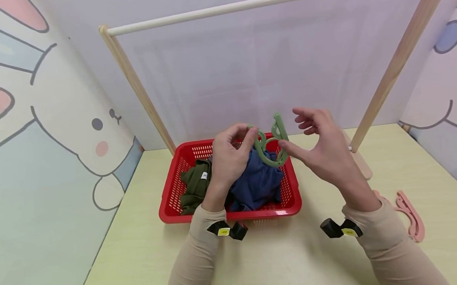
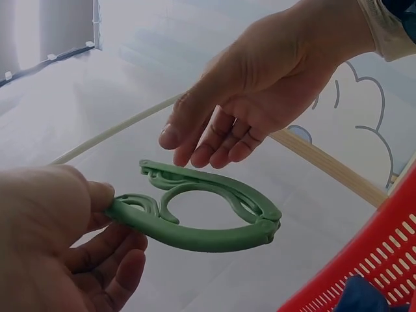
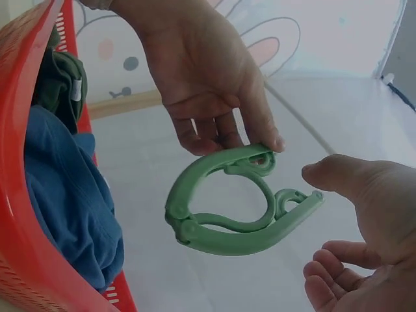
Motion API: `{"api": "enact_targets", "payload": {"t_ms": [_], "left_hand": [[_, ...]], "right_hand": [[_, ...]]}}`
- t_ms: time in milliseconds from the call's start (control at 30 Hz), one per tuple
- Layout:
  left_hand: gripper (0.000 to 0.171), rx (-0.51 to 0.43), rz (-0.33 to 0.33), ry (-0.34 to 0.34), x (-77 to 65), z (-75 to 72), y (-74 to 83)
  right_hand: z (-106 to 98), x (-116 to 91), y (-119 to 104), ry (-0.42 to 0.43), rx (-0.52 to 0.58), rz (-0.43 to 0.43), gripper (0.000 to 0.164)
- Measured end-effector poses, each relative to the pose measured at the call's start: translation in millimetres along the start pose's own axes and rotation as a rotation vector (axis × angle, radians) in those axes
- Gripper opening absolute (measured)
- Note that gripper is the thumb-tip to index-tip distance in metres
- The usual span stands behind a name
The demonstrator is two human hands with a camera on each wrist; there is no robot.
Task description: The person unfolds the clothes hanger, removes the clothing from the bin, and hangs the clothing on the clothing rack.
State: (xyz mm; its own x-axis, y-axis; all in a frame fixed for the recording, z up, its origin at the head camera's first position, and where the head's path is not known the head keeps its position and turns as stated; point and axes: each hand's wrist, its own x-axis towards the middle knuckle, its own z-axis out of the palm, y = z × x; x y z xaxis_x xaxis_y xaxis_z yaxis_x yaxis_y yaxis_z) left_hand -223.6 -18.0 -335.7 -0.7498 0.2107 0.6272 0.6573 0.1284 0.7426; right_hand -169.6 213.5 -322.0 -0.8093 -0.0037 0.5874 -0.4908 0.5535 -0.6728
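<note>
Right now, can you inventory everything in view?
Table: 1, pale yellow, underneath
Basket: 1, red, on the table
Olive garment: 1, dark green, basket's left
Blue garment: 1, blue, basket's right
Rack: 1, white and wood-toned, behind the basket
Green hanger: 1, green, above the table
Pink hanger: 1, pink, table's right, partly hidden
Backdrop: 1, pale, behind the rack
Cartoon walls: 2, pastel, left and right
Wrist cameras: 2, black, on the wrists
Sleeves: 2, beige, on the arms
Left hand: 1, pinching the green hanger
Right hand: 1, beside the green hanger, apart

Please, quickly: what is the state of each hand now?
Left hand: holding the green hanger by one end.
Right hand: open, holding nothing, close to the hanger.
</note>
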Motion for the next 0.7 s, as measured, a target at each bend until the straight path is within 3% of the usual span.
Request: {"api": "enact_targets", "payload": {"t_ms": [233, 400, 533, 700], "left_hand": [[0.019, 0.01, 0.021, -0.117, 0.5, 1.1, -0.1], [0.019, 0.015, 0.041, -0.175, 1.0, 1.3, 1.1], [0.019, 0.024, 0.033, -0.187, 0.5, -0.5, 1.7], [0.019, 0.009, 0.033, -0.165, 0.9, -5.6, -0.7]], "right_hand": [[-7.8, 2.5, 4.0, -0.071, 0.102, 0.0, 0.046], [-10.0, 3.3, 2.2, -0.114, 0.065, 0.012, 0.024], [-10.3, 3.6, 1.0, -0.125, 0.058, 0.011, 0.014], [-13.3, 3.8, 0.5, -0.113, 0.088, 0.031, 0.016]]}}
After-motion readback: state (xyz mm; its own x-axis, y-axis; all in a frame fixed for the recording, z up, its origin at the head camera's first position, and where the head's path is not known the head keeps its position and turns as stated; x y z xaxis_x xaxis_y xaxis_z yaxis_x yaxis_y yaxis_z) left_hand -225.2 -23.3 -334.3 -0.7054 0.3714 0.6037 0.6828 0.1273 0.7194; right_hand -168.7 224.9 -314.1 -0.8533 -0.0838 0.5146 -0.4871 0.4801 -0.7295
